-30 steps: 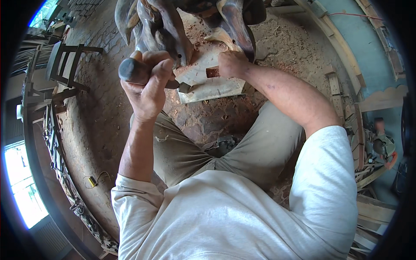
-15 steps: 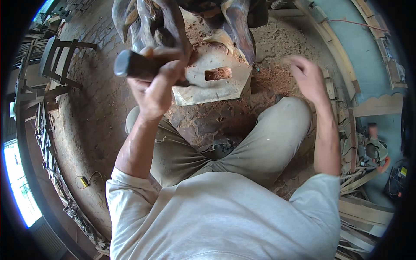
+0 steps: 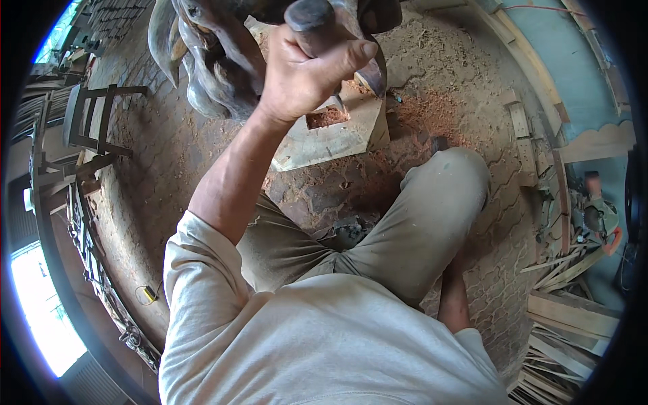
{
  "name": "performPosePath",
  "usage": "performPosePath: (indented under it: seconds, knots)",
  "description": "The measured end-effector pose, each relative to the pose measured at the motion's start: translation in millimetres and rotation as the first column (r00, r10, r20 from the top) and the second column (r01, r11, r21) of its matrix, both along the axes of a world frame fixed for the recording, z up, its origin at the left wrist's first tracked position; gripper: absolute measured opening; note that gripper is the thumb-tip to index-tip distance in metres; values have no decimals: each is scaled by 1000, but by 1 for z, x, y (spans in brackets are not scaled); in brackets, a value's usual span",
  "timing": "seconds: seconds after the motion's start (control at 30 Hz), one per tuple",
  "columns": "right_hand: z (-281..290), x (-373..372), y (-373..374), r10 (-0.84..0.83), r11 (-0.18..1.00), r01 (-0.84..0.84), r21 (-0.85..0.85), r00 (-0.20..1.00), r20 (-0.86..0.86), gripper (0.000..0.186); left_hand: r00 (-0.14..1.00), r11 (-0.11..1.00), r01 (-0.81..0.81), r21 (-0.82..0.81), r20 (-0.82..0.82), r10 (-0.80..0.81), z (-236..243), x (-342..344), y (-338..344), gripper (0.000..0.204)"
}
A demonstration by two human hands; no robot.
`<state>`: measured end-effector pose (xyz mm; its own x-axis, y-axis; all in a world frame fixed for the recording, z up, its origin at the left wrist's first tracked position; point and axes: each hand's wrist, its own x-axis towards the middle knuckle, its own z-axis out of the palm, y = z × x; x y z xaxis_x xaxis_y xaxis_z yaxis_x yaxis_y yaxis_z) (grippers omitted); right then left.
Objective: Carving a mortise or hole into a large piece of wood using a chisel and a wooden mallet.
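My left hand (image 3: 293, 84) is wrapped round the thick dark handle of a chisel (image 3: 309, 17), with the thumb stretched to the right. The chisel points down, and a bit of its blade shows below the hand, at the far right corner of a rectangular hole full of reddish chips (image 3: 327, 119). This hole is cut in a pale, angular wooden block (image 3: 317, 150) in front of me. My right forearm (image 3: 455, 300) reaches down behind my right thigh, which hides the hand and its fingers. A small dark brown end of something (image 3: 439, 143) shows just past my right knee.
A polished, twisted root-like wood carving (image 3: 226, 61) rises beyond the block. Reddish chips (image 3: 435, 115) litter the paved floor. To the left stands a dark wooden frame (image 3: 101, 121); at the right are stacked boards (image 3: 567, 314) and a power tool (image 3: 597, 219).
My left hand has moved up and right with the chisel, from the block's left side to above the hole. My right hand has dropped from beside the block to behind my thigh.
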<state>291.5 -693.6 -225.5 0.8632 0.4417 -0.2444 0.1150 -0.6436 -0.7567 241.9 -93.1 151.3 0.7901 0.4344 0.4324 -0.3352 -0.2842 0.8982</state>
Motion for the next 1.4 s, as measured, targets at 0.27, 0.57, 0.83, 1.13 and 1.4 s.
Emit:
performPosePath:
  seconds: [0.27,0.57,0.83,1.13,1.4]
  knots:
    - [-18,28,-24,250,873,-170,-456,961,120,25,978,987,154,-54,-137,-160,-26,-22,22,4]
    - [-24,16,13,41,895,25,-446,990,138,48,984,987,37,159,-176,-8,-23,-14,38,10]
    - [-143,11,26,-46,987,59,-150,995,90,67,949,997,-46,-69,-315,22,7,-50,29,7]
    - [-37,52,41,-121,935,14,-354,951,-284,67,824,900,402,167,-495,-276,-6,72,-42,11]
    - [187,34,122,-224,971,237,9,926,-304,67,457,851,518,-82,-815,-357,-43,122,-38,28]
